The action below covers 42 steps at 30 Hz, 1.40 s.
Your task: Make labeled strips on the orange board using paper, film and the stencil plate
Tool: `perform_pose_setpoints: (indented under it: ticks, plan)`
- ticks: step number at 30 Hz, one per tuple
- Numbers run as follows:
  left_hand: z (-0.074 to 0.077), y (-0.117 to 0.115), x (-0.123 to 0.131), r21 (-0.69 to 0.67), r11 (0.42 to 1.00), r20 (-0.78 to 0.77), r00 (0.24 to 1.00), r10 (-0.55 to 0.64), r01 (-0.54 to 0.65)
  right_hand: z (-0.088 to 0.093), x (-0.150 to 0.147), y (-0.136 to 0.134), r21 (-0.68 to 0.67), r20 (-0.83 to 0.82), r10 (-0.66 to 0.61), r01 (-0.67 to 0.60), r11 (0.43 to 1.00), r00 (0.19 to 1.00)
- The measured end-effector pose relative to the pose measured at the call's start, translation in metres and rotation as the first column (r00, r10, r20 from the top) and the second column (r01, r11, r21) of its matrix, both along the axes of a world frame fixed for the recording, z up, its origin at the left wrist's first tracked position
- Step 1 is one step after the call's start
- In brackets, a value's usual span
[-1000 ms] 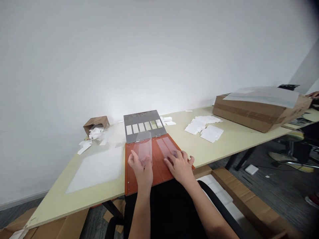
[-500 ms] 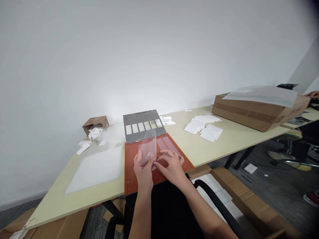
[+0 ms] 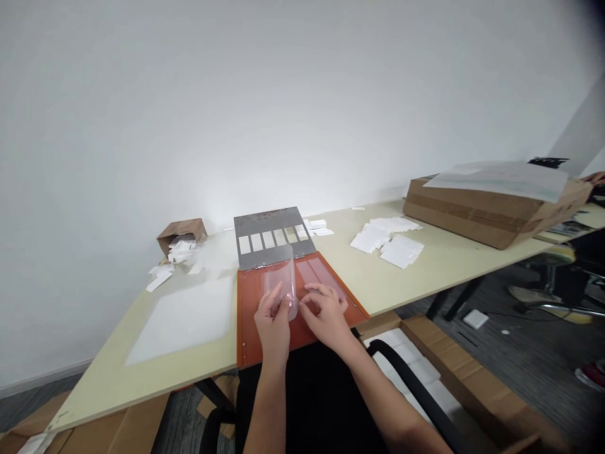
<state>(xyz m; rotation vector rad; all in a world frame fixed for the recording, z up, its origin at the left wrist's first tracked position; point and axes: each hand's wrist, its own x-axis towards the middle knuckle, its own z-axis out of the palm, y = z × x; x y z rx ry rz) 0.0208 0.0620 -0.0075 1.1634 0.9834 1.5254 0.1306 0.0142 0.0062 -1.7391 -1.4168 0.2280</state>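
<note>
My left hand (image 3: pixel 274 321) is closed on a clear plastic film (image 3: pixel 282 274), a thin rounded-corner sheet held upright with glare on its lower part. Just right of the film's edge is my right hand (image 3: pixel 326 312), its fingers curled and the thumb drawn in near the forefinger. Whether anything is pinched there I cannot make out. Beneath both hands lies an orange-red board (image 3: pixel 253 334) with pale strips on its right side. A grey plate (image 3: pixel 265 219) with a row of rectangular windows adjoins its far edge.
White paper pieces (image 3: pixel 401 251) lie on the table (image 3: pixel 350 277) to the right, before a large cardboard box (image 3: pixel 467 211). On the left are a small open box (image 3: pixel 182 228) with white slips and a whitish sheet (image 3: pixel 184 321). A carton (image 3: pixel 435 337) stands below right.
The film has turned slightly in my left hand. My right thumb has drawn back from the film's edge toward the forefinger, leaving a small gap.
</note>
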Motion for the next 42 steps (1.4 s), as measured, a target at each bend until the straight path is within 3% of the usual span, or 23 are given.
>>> perform_pose_setpoints:
  ticks: [5, 10, 14, 17, 20, 23, 26, 34, 42]
  plan:
    - [0.001, 0.003, -0.007, 0.01, 1.0, 0.019, 0.999, 0.027, -0.028, -0.003, 0.002, 0.001, 0.005, 0.027, -0.029, 0.029, 1.0, 0.999]
    - [0.004, 0.006, -0.015, 0.145, 0.985, -0.158, 0.981, 0.115, -0.092, -0.005, 0.005, 0.001, 0.008, 0.066, -0.061, 0.06, 0.998, 0.996]
    - [0.007, 0.003, -0.022, 0.182, 0.983, -0.246, 0.969, 0.015, 0.031, -0.005, 0.006, 0.001, 0.01, 0.079, -0.063, 0.063, 0.998, 0.995]
    - [0.009, -0.002, -0.027, 0.207, 0.966, -0.434, 0.899, -0.054, 0.158, -0.004, 0.007, 0.0, 0.009, 0.081, -0.065, 0.065, 0.998, 0.995]
    - [0.011, -0.005, -0.03, 0.231, 0.96, -0.541, 0.841, -0.01, 0.16, -0.003, 0.009, 0.0, -0.001, 0.073, -0.063, 0.064, 0.998, 0.995]
    - [0.01, -0.003, -0.031, 0.218, 0.964, -0.514, 0.858, -0.02, 0.153, -0.002, 0.01, 0.0, -0.006, 0.063, -0.058, 0.059, 0.998, 0.996]
    - [0.008, 0.001, -0.032, 0.166, 0.981, -0.445, 0.895, -0.013, 0.096, -0.004, 0.012, 0.0, -0.011, 0.068, -0.085, 0.086, 0.996, 0.994]
    - [0.016, 0.003, -0.031, 0.096, 0.988, -0.35, 0.925, 0.151, -0.124, -0.007, 0.011, -0.002, -0.091, 0.195, -0.107, 0.126, 0.988, 0.975]
    - [0.02, 0.003, -0.024, 0.063, 0.952, -0.356, 0.884, 0.303, -0.301, -0.006, 0.006, -0.007, -0.15, 0.303, -0.142, 0.195, 0.969, 0.942]
